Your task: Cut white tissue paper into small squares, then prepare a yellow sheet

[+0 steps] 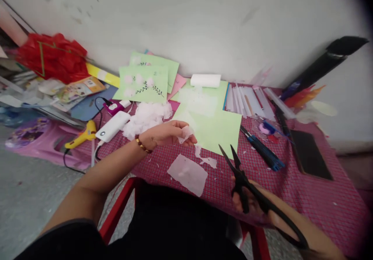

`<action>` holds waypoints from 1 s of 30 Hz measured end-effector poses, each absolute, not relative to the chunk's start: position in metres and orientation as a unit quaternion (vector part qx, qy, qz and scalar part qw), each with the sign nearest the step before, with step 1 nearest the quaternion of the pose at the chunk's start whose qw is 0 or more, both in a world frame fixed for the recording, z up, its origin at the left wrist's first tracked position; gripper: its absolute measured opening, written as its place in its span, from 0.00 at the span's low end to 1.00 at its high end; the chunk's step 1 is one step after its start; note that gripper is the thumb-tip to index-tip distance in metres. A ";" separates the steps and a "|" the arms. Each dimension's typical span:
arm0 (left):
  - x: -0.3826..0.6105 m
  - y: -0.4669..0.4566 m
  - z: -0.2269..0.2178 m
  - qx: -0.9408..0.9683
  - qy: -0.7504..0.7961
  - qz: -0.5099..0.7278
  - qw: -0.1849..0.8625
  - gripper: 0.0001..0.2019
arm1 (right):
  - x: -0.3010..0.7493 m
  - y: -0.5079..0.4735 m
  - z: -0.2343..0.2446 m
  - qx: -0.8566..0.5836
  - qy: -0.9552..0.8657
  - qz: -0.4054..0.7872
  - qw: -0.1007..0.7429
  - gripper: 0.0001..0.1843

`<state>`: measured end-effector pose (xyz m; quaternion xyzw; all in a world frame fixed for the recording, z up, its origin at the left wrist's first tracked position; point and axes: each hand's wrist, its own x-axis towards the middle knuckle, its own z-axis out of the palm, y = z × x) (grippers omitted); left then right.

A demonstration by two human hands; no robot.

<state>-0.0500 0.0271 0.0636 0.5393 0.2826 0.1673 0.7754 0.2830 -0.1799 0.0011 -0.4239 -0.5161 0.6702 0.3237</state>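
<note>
My left hand (pixel 164 134) hovers over the red checked tablecloth (pixel 320 198), fingers pinched on a small piece of white tissue paper (pixel 185 133). A bead bracelet sits on that wrist. My right hand (pixel 250 200) grips black scissors (pixel 237 169) at the table's near edge, blades apart and pointing up toward a light green paper sheet (pixel 218 130). A larger white tissue square (pixel 188 174) and a torn scrap (pixel 207 160) lie between the hands. A heap of white tissue pieces (pixel 144 118) lies just beyond my left hand.
Green cards with tissue flowers (pixel 142 80) lean at the wall. A white power bank (pixel 113 126) and yellow glue gun (pixel 83 134) lie left. A white tissue roll (pixel 205 80), white strips (pixel 247 101), blue pens (pixel 264 149) and a black slab (pixel 310 155) lie right. Red plastic bag (pixel 52 56) far left.
</note>
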 end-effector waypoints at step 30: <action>0.000 0.078 0.025 0.519 0.343 0.201 0.757 0.11 | 0.210 -0.051 0.007 -0.495 -0.548 0.555 0.383 0.30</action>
